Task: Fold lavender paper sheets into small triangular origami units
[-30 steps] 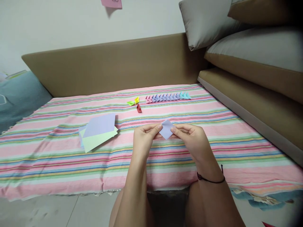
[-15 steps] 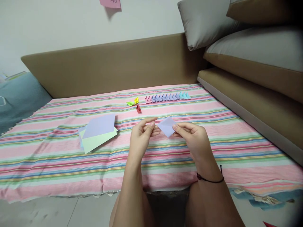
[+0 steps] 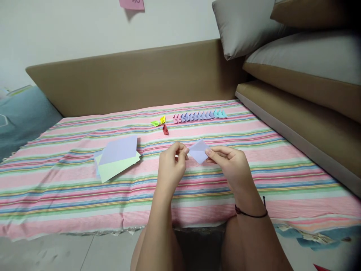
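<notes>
A small lavender paper folded into a square (image 3: 199, 151) is held up over the striped cloth, turned like a diamond. My right hand (image 3: 229, 160) pinches its right corner between thumb and fingers. At the left corner, my left hand (image 3: 174, 160) is closed in a pinch, with the thumb and forefinger tips at the paper's edge. Beyond the hands, a red folded paper piece (image 3: 165, 130) stands on the cloth near a yellow one (image 3: 163, 119) and a green one (image 3: 155, 123).
A long row of folded pink, lavender and blue paper pieces (image 3: 199, 116) lies farther back. Loose paper sheets (image 3: 118, 154) lie at left on the striped cloth (image 3: 70, 192). Stacked cushions (image 3: 304, 94) line the right side; a brown backrest (image 3: 135, 81) stands behind.
My left hand's fingers were stretched out beside the paper; now they have curled in and pinch its left corner. The right hand keeps its hold, almost unmoved.
</notes>
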Motion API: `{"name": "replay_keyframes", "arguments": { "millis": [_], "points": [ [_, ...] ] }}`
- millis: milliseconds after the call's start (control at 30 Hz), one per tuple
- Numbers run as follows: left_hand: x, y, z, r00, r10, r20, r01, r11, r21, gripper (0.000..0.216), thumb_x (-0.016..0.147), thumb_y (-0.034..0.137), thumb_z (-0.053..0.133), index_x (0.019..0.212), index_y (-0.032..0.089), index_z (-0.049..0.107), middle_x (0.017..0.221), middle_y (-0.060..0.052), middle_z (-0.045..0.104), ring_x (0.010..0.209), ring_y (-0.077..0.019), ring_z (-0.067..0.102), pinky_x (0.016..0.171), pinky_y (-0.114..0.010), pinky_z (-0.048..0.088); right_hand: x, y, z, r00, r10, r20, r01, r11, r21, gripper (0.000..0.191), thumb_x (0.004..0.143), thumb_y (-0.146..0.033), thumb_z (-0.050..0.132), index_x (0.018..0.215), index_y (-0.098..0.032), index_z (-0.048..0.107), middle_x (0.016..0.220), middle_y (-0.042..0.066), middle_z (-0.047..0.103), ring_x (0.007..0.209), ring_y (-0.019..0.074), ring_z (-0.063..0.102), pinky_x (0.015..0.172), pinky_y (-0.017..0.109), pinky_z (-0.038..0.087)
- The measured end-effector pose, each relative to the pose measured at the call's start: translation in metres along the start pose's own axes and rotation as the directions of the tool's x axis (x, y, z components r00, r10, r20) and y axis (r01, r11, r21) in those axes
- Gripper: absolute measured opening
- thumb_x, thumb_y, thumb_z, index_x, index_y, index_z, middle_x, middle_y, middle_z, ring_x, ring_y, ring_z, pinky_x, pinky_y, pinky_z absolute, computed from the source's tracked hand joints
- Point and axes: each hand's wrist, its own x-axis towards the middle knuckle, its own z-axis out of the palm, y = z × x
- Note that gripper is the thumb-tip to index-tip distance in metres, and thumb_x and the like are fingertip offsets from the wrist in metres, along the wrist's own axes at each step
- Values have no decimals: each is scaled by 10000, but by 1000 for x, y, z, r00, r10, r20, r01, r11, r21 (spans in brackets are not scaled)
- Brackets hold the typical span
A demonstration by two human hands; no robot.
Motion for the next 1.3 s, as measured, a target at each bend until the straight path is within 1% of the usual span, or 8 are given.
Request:
{"name": "replay_keyframes", "arguments": {
  "millis": [100, 200, 333, 433, 600, 1067, 1167, 1300],
  "points": [
    [0, -1, 1, 995, 66, -68, -60, 995, 83, 162, 826, 256, 521, 676, 200, 544, 589, 17, 565, 564, -121, 538, 522, -216, 381, 0, 1, 3, 1000, -4, -9, 4, 1000, 2, 244, 681, -379, 752, 769, -154, 721, 709, 49, 722, 666, 182, 679, 673, 308, 574],
    [1, -3, 2, 995, 29, -91, -33, 999, -40, 172, 841, 311, 522, 721, 196, 567, 646, 1, 600, 628, -132, 580, 564, -217, 423, -1, 0, 4, 1000, 9, -5, -9, 1000, 17, 238, 679, -374, 755, 765, -156, 719, 703, 45, 720, 665, 176, 678, 667, 297, 574],
    [1, -3, 5, 996, -86, 39, 94, 931, -351, 262, 765, 382, 645, 926, 176, 626, 817, -40, 685, 786, -172, 645, 679, -255, 503, -1, -2, 2, 997, 47, 55, -48, 999, 15, 252, 665, -391, 760, 756, -160, 718, 706, 41, 716, 653, 176, 676, 667, 304, 576],
    [1, -2, 7, 976, -164, 142, 210, 876, -433, 305, 678, 342, 733, 898, 135, 685, 752, -56, 717, 720, -180, 658, 677, -264, 508, -2, -3, 1, 990, 70, 126, -72, 997, 9, 280, 647, -409, 767, 761, -158, 716, 710, 45, 715, 639, 177, 673, 660, 313, 577],
    [1, -1, 8, 969, -220, 111, 246, 859, -449, 213, 655, 317, 747, 721, 123, 688, 590, -21, 672, 561, -139, 614, 574, -241, 493, -2, -3, 1, 985, 78, 153, -76, 997, -19, 267, 644, -391, 770, 749, -153, 712, 677, 38, 705, 640, 173, 669, 642, 298, 567],
    [0, -2, 8, 986, -135, 94, 159, 933, -322, 186, 684, 324, 710, 683, 143, 669, 586, -11, 630, 544, -120, 568, 508, -209, 410, -3, -4, -2, 952, 89, 293, -48, 988, -144, 264, 692, -403, 726, 794, -160, 741, 708, 48, 706, 698, 199, 665, 668, 317, 551],
    [-1, -2, 9, 993, -116, 20, 117, 965, -233, 173, 693, 310, 700, 658, 143, 670, 564, -8, 618, 521, -117, 553, 495, -212, 401, -3, -4, -1, 938, 112, 329, -77, 990, -116, 256, 695, -400, 723, 787, -162, 734, 706, 42, 701, 701, 193, 664, 680, 316, 557],
    [0, -1, 13, 988, -154, -31, 135, 936, -326, 204, 705, 340, 695, 751, 142, 683, 649, -26, 666, 589, -133, 600, 544, -220, 451, -3, -3, 2, 970, 78, 228, -52, 992, -118, 241, 682, -370, 740, 765, -145, 710, 629, 29, 669, 621, 164, 635, 608, 280, 533]
  ]
}}
